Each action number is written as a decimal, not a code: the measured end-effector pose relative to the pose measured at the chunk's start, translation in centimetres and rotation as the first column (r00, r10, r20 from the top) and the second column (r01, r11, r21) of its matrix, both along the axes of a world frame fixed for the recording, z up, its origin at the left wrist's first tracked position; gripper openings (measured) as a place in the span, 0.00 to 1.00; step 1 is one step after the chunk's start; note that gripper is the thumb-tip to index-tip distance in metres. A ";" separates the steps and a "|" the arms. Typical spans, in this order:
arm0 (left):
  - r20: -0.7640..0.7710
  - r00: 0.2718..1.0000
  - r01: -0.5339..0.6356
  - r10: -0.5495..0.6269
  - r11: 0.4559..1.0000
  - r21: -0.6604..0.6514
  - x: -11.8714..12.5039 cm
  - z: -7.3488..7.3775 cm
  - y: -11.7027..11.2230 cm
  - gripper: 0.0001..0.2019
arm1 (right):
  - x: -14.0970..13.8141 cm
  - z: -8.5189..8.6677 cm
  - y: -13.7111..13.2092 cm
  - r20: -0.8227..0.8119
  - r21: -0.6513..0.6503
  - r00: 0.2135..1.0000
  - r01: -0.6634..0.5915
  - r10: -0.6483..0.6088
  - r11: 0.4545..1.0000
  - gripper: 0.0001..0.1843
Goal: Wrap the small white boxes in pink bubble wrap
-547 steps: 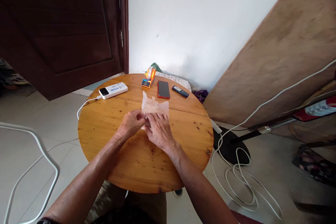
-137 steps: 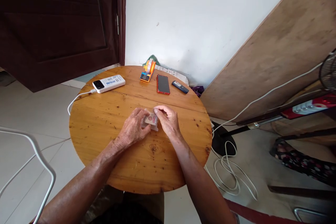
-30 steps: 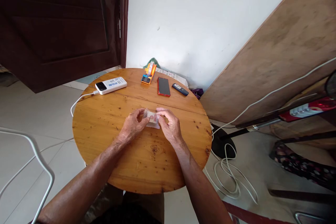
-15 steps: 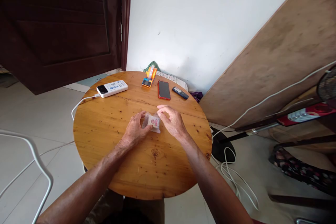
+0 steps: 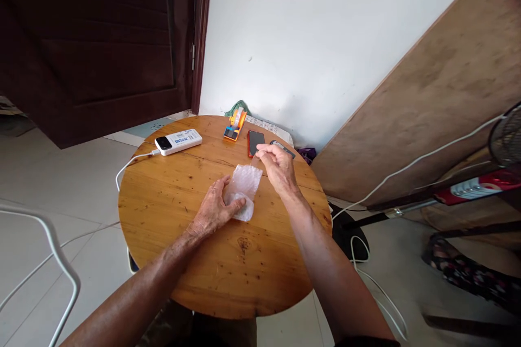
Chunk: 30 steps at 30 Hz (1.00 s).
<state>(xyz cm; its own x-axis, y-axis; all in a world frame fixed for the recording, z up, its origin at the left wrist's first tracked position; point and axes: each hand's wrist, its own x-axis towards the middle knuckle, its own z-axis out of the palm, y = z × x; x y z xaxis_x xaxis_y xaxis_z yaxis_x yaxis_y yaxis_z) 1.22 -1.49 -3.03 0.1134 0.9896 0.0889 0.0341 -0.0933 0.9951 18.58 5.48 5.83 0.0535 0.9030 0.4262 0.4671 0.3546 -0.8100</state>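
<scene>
Your left hand (image 5: 215,207), thumb and fingers apart, presses the bubble wrap (image 5: 246,180) on the wooden table (image 5: 175,190). Your right hand (image 5: 280,171), fingertips together, pinches a clear strip (image 5: 255,161) by the wrap's far edge.

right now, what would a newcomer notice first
Probably the pale bubble wrap on the round wooden table, with the left hand on it and the right hand pinching what looks like a clear strip at its far side. Next, the orange tape dispenser near the table's far rim.
</scene>
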 end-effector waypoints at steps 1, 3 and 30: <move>0.031 0.999 0.019 -0.019 1.000 -0.023 0.0 0.2 -0.1 0.39 | 0.0 0.3 0.3 -0.016 0.009 1.000 0.003 -0.003 1.000 0.12; 0.088 0.995 0.051 -0.046 0.997 -0.060 -0.1 0.5 -0.3 0.40 | 0.2 0.9 1.3 -0.048 0.016 0.999 0.003 -0.002 1.000 0.13; -0.202 0.965 -0.163 0.166 0.986 0.034 -1.1 0.6 0.7 0.09 | 0.6 -0.6 -6.0 0.745 -0.250 0.664 0.357 -0.057 0.900 0.11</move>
<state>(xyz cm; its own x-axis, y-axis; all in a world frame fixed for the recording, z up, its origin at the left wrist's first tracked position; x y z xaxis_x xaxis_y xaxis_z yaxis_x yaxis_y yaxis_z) 0.15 -0.74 -2.43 -0.0333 0.9946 0.0979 0.2522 -0.0865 0.9638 19.17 -0.52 5.22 0.0782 0.9939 0.0777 0.9688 -0.0573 -0.2410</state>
